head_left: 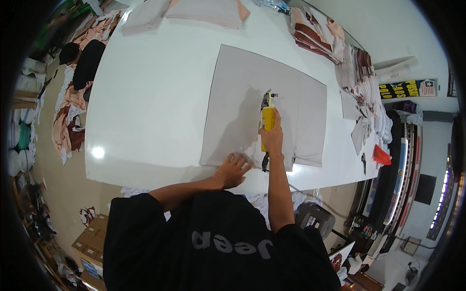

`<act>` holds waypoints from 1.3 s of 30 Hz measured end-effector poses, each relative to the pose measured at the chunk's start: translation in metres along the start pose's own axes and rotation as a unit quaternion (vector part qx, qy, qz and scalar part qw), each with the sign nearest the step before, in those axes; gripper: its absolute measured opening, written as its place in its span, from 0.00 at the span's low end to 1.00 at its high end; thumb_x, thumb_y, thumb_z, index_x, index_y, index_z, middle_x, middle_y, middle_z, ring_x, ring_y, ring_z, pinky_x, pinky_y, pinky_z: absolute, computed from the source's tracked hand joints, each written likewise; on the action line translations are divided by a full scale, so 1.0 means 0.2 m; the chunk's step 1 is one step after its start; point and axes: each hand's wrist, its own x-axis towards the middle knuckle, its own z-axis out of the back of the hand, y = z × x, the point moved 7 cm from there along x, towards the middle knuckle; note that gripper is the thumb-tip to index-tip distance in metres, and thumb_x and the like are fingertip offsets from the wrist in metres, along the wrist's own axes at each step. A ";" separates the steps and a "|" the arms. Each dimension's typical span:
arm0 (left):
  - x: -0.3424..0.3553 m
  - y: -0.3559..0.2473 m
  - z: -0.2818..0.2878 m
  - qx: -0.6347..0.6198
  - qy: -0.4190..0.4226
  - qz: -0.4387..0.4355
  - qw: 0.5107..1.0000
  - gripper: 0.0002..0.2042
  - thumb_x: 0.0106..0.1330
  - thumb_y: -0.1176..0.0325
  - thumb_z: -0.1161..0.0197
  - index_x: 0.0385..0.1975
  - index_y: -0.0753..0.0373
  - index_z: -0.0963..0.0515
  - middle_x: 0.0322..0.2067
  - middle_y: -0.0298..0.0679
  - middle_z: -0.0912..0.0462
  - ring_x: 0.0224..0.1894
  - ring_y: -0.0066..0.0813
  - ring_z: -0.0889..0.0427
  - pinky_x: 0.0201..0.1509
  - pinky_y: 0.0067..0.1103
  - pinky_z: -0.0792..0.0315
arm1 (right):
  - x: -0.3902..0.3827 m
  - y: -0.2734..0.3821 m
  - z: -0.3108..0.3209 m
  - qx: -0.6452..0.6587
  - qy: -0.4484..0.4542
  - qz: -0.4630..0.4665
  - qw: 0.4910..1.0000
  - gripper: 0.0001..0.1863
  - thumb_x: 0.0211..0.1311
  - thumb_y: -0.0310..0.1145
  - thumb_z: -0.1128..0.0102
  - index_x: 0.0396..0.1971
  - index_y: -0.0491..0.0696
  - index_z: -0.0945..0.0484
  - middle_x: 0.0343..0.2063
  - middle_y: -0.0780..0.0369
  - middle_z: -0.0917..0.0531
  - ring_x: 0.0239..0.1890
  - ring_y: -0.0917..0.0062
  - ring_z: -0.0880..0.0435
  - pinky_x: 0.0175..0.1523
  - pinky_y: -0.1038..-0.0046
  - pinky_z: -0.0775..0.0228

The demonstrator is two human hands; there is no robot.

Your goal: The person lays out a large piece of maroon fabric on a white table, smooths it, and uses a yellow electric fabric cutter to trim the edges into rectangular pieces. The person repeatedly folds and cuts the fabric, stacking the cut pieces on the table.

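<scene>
The yellow power tool [268, 119] stands over the grey cloth [238, 72], right of the middle of the table [145, 106] and towards its near edge. It looks rigid and probably carries some weight; its slim body seems the best place to grip, clear of the metal head. The right hand [274, 136] is wrapped around that body. The cloth looks thin, limp and light, likely to ruck or slide on the glossy top, so it is best held flat with spread fingers near a border. The left hand [234, 169] rests at its near border, fingers apart, gripping nothing that shows. Folded cloth [206, 13] lies along the far edge; scissors [364, 164] lie by the near right corner.
</scene>
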 end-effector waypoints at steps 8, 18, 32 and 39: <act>0.19 -0.03 -0.05 0.036 0.066 0.011 0.997 0.35 0.65 0.47 0.26 0.68 0.61 0.24 0.58 0.44 0.19 0.64 0.46 0.22 0.69 0.48 0.31 | 0.46 0.19 -0.01 0.015 -0.001 0.019 1.000 0.49 0.62 0.30 0.32 0.82 0.66 0.43 0.52 0.45 0.14 0.55 0.45 0.13 0.60 0.50 0.20; 0.20 -0.03 0.00 0.004 0.093 -0.001 0.996 0.31 0.67 0.53 0.29 0.66 0.62 0.24 0.59 0.48 0.20 0.65 0.47 0.23 0.69 0.47 0.30 | 1.20 0.34 -0.04 0.060 -0.010 0.043 0.997 0.57 0.51 0.27 0.28 0.82 0.71 0.44 0.56 0.46 0.14 0.52 0.52 0.11 0.59 0.57 0.19; 0.42 -0.15 -0.13 0.043 0.022 0.079 0.996 0.37 0.73 0.42 0.34 0.76 0.54 0.31 0.81 0.53 0.43 0.84 0.58 0.47 0.81 0.64 0.51 | 0.77 -0.43 0.03 0.475 0.123 -0.017 0.871 0.55 0.59 0.26 0.28 0.84 0.48 0.51 0.55 0.53 0.17 0.51 0.67 0.13 0.52 0.65 0.16; 1.13 -0.74 -0.61 0.037 0.100 -0.010 0.994 0.38 0.76 0.40 0.39 0.80 0.53 0.35 0.84 0.48 0.45 0.87 0.50 0.52 0.84 0.65 0.60 | 0.85 -1.20 0.51 0.378 0.082 0.069 0.920 0.53 0.59 0.25 0.24 0.83 0.49 0.45 0.70 0.49 0.26 0.64 0.64 0.19 0.63 0.62 0.20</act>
